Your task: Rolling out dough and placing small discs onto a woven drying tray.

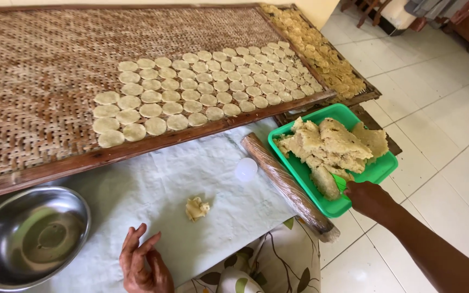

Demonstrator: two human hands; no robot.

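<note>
Dough chunks are heaped in the green tray on the floor at your right, and your right hand rests on its near rim; whether that grip is closed on anything cannot be told. Your left hand lies open and empty on the pale cloth, near a small dough lump. You seem to be fetching more dough; next you'd need a firm pinch of one chunk.
</note>
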